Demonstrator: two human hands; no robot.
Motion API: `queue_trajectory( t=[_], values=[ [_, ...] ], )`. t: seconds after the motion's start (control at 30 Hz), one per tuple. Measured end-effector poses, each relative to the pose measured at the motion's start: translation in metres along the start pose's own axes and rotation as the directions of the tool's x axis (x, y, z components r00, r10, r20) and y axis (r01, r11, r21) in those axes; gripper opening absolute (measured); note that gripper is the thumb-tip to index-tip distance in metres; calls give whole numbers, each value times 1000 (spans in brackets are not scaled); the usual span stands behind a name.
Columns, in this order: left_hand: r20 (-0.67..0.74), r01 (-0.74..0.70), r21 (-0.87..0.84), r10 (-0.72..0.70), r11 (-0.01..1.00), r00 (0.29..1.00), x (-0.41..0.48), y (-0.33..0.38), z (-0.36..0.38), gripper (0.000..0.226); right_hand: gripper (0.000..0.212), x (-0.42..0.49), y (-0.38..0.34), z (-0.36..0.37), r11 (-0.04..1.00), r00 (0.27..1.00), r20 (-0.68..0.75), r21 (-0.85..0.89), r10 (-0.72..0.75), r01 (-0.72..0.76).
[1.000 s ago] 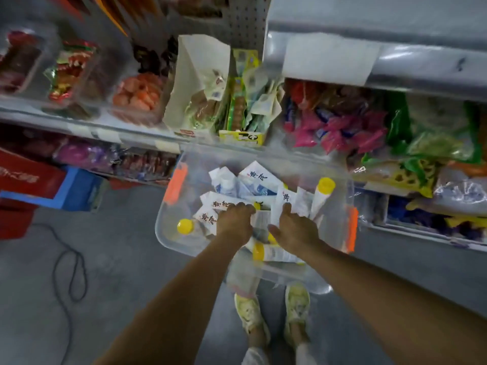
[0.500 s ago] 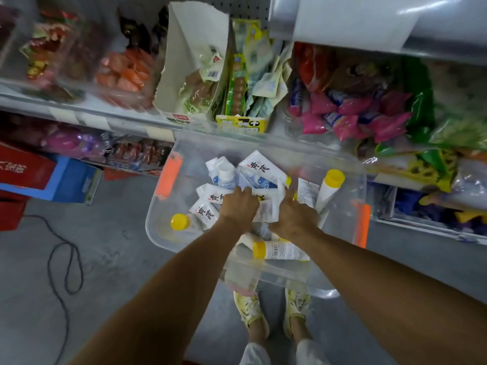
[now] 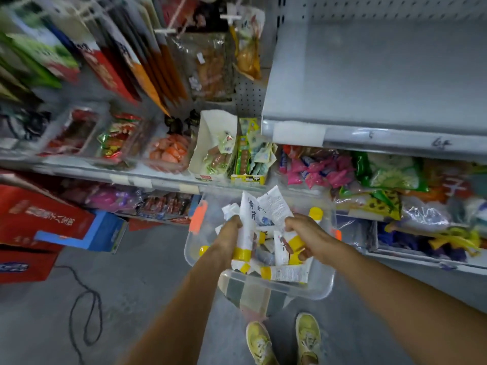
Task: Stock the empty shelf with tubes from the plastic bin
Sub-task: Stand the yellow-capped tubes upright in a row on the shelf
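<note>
Your left fingers (image 3: 235, 223) are curled tight round a bunch of tubes (image 3: 247, 219). The yellow caps sit low toward your wrist and the crimped ends fan up toward 12 o'clock. Your right fingers (image 3: 293, 223) wrap a second clutch, with caps showing under the palm; how many each hand holds, I cannot tell. Both your left hand (image 3: 227, 242) and your right hand (image 3: 312, 237) hover over the middle of the bin (image 3: 320, 288), close together but not touching.

Loose tubes (image 3: 287, 273) lie in the bin below your hands. One lies along the near wall at 6 o'clock, and another stands cap-up at 1 o'clock. The bin sits in front of your shoes (image 3: 259, 341).

The shelf (image 3: 382, 75) is up at 1 o'clock from your hands, above the row of snack packs (image 3: 319, 171), and its grey deck is bare.

You look to be at the pick-up step: both hands are loaded and nothing is stocked yet. The next move is likely a carry up and right. Raise both bunches clear of the bin rim, pass them over the shelf's front lip, and set them down well back on the deck. Keep the grip firm, because the tubes look slick and a full fist could let one slide out. Lay them caps the same way.
</note>
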State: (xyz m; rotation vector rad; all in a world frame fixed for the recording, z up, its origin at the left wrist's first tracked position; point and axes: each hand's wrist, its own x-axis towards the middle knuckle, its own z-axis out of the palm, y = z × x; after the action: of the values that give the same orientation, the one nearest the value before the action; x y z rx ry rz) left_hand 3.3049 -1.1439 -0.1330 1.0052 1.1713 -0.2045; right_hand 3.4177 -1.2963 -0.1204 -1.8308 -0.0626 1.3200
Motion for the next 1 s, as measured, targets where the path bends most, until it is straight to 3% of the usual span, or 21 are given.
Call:
queue_trajectory(
  t=[0.17,0.27,0.33,0.43,0.57,0.63,0.73,0.87,1.0],
  values=[
    [121,-148,-131,164,980,979,-64,36,2,41,23,-61,-43,-2,974,970,-96,27,-224,227],
    [137,-247,-175,272,953,952,-98,60,8,44,41,-94,-69,-3,948,959,-109,157,-262,277],
    [138,-321,-213,353,923,925,-121,76,15,36,33,-118,-85,-6,908,938,-106,235,-330,346],
    [143,-408,-243,448,880,882,-154,99,27,32,21,-151,-104,-11,841,847,-97,103,-522,531],
    [168,-514,-253,561,820,811,-191,123,41,36,51,-189,-125,-21,767,769,-48,-138,-637,627],
    [191,-559,-246,605,792,773,-210,134,49,35,48,-206,-137,-23,714,722,-38,-192,-691,674],
    [196,-656,-202,686,728,701,-235,147,62,30,36,-229,-154,-33,654,651,-101,-223,-753,722],
    [246,-773,-111,771,624,587,-265,163,82,29,43,-261,-174,-57,613,573,-221,-212,-789,761],
    [254,-796,-154,802,586,541,-291,181,113,26,43,-291,-194,-91,540,446,-335,-284,-830,792]
  ],
)
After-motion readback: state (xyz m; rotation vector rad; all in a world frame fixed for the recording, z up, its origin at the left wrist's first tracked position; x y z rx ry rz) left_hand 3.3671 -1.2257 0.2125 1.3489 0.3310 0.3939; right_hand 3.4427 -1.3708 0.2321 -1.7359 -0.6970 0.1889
